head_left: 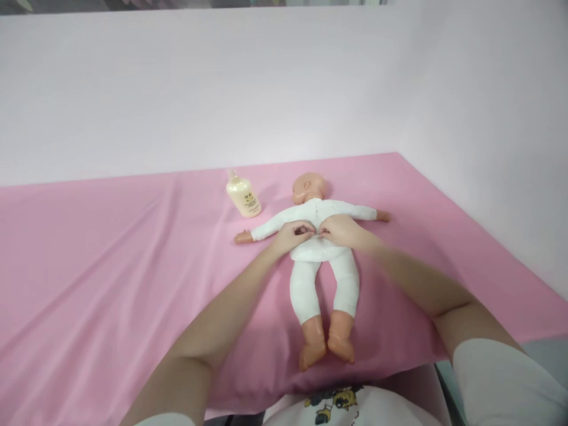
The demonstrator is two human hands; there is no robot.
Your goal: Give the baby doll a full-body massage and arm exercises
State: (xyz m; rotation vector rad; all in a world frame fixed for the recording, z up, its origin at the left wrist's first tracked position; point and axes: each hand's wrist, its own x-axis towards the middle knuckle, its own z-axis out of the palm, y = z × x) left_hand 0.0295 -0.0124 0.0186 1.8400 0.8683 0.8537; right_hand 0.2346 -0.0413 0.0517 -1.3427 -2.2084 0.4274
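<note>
A baby doll (306,290) with a white cloth body lies stretched out on the pink sheet, its head at the far end and turned to the left. Its arms spread to both sides, and its bare feet point toward me. At the middle of the doll's trunk, my left hand (293,235) has its thumb and fingers pinched together on the white cloth. My right hand (339,229) pinches the cloth just beside it, fingertips close to the left ones. The exact fold between the fingers is too small to make out.
A pale yellow pump bottle (244,196) with a dark printed label stands left of the doll's head. The pink sheet (110,266) covers the table and has creases on the left. White walls (199,89) rise behind and to the right.
</note>
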